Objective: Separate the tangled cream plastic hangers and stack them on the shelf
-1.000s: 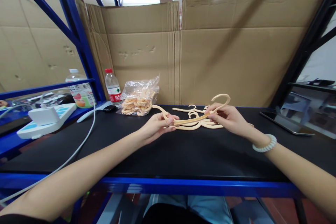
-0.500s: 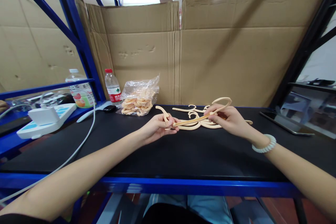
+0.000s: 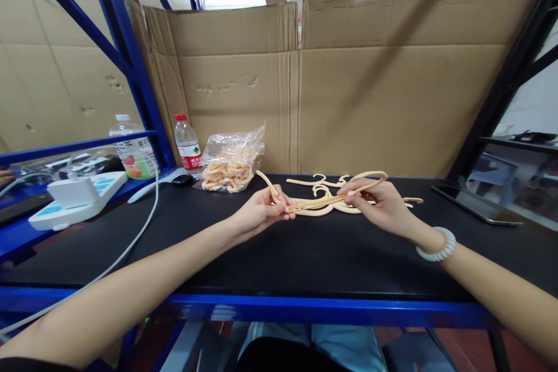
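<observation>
Between my two hands is a beige plastic folding hanger (image 3: 320, 202), held a little above the black tabletop. My left hand (image 3: 261, 209) pinches its left joint, where a curved piece sticks up past the fingers. My right hand (image 3: 383, 206) is closed on the other end, and a curved arm arches over its fingers. A small orange-brown spot shows at the right fingers; I cannot make out what it is. Behind and below the held piece, several beige hangers (image 3: 321, 190) lie on the table, partly covered by my hands.
A clear bag of beige hanger pieces (image 3: 231, 165) stands at the back, beside a red-capped water bottle (image 3: 187, 145). To the left are a white power strip (image 3: 78, 200) and a cable (image 3: 131, 244). A dark tablet-like slab (image 3: 475, 204) lies right. Cardboard (image 3: 392, 81) walls the back.
The right end of the held hanger has come down and its curved arm lies flatter. My right hand has turned and shifted slightly; my left hand has barely moved.
</observation>
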{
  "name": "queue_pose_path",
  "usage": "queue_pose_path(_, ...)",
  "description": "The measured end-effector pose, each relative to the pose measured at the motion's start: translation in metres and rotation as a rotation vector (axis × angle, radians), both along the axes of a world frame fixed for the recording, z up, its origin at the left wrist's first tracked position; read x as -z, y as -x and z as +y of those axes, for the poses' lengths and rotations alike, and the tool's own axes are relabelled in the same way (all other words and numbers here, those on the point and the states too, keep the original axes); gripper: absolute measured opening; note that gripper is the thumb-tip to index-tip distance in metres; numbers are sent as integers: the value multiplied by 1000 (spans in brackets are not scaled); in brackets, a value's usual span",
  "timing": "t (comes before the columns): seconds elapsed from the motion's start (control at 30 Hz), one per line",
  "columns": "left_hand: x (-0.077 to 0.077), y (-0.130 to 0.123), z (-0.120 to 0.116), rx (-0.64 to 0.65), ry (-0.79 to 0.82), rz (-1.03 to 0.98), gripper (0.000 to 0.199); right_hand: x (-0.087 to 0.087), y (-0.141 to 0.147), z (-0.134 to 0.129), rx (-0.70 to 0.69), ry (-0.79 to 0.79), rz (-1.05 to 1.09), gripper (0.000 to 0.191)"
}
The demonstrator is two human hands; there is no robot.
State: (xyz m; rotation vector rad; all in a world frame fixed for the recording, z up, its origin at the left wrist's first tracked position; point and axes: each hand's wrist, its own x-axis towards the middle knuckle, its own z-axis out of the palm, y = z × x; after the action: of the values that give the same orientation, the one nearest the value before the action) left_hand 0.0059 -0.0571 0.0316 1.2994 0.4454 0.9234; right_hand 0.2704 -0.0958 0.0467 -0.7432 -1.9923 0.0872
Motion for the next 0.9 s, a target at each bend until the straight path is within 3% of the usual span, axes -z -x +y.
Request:
queue_pose_path(0.23, 2, 0, 1, -93, -54, 28, 35, 4, 8, -3, 22, -52, 10, 15)
queue_pose_path(0.4, 5, -1, 4, -205, -120, 13, 35, 10, 15, -5, 38, -4, 16, 14)
queue_pose_path(0.77, 4, -4, 0, -276, 16, -59, 34, 12, 17, 2, -13, 252, 347, 21)
queue_pose_path(0.9, 6, -3, -1, -217, 63, 79, 24, 9, 9, 11, -28, 294, 456, 25)
